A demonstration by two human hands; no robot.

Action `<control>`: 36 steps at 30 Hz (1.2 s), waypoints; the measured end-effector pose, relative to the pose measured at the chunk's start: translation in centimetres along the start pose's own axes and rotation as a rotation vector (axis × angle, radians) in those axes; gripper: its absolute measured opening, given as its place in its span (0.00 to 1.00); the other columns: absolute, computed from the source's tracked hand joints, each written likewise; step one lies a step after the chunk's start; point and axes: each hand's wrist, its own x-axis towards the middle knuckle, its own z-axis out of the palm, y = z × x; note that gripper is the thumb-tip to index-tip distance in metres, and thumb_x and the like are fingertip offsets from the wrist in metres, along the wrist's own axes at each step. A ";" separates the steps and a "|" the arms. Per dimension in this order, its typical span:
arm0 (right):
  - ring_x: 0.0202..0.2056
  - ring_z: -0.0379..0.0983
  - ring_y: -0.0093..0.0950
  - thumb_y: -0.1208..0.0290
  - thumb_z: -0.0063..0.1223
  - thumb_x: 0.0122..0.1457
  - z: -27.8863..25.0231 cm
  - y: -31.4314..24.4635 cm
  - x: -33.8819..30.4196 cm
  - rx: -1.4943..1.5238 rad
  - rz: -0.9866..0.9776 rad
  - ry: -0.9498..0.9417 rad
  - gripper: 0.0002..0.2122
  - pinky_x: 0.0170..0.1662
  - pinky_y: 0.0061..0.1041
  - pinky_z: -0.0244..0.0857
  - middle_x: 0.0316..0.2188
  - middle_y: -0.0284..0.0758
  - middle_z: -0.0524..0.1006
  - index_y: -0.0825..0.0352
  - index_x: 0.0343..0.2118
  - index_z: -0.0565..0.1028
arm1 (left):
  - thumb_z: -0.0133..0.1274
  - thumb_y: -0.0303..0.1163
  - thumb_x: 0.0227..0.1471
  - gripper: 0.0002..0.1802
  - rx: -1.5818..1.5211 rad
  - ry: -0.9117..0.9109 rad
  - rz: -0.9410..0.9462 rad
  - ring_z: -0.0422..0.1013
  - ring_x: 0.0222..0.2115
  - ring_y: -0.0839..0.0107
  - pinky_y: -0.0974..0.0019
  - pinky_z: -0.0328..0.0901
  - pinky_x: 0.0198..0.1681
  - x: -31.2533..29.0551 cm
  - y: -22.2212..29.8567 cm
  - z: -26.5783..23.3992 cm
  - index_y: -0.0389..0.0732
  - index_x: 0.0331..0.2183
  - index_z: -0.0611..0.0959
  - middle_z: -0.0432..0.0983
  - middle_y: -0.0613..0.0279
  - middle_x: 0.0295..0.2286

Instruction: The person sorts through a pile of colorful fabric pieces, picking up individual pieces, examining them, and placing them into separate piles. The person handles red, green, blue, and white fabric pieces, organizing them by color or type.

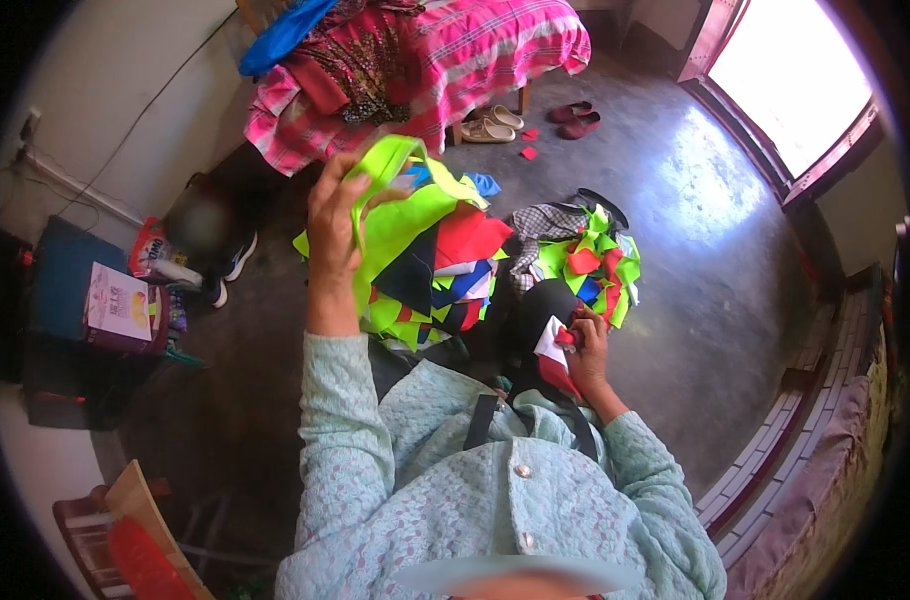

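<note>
A bed draped in a pink checked blanket [475, 60] is seen at the far side of the dark polished floor [695, 230], where a large heap of lime-green, red, blue and black cloth pieces [440, 270] lies just beside a smaller heap of green and red scraps [590, 265]. A lime-green fabric piece [390, 165] is held aloft over the large heap, clamped in the raised left hand [333, 225]. Small red and white cloth scraps [558, 345] are pinched in the closed right hand [587, 350], low near the lap, well apart from the left.

Two heaps of cloth scraps [430, 265] [585, 262], two beige sandals [491, 124], two maroon slippers [575, 117], one bed [445, 60], one pink box [118, 305].
</note>
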 end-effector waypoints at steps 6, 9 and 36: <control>0.45 0.68 0.43 0.71 0.66 0.39 0.1 0.5 -0.3 -0.011 0.024 -0.003 0.17 0.48 0.37 0.63 0.43 0.42 0.71 0.65 0.32 0.71 | 0.51 0.27 0.52 0.10 0.532 0.199 -0.151 0.77 0.33 0.69 0.70 0.72 0.29 -8.8 -3.6 -7.9 0.34 0.37 0.75 0.78 0.55 0.35; 0.45 0.68 0.44 0.68 0.66 0.41 0.1 0.4 -0.2 -0.005 0.039 -0.011 0.17 0.48 0.38 0.63 0.43 0.43 0.71 0.65 0.32 0.71 | 0.53 0.23 0.50 0.05 0.621 0.344 -0.223 0.74 0.27 0.76 0.75 0.68 0.26 -12.2 -5.1 -9.8 0.36 0.32 0.76 0.78 0.58 0.32; 0.45 0.69 0.42 0.68 0.67 0.41 0.2 0.7 0.2 0.007 0.029 -0.010 0.17 0.48 0.35 0.64 0.42 0.42 0.72 0.66 0.33 0.72 | 0.51 0.22 0.51 0.12 1.013 0.660 -0.158 0.71 0.38 0.69 0.68 0.66 0.43 -17.0 -10.3 -14.5 0.36 0.40 0.74 0.75 0.57 0.37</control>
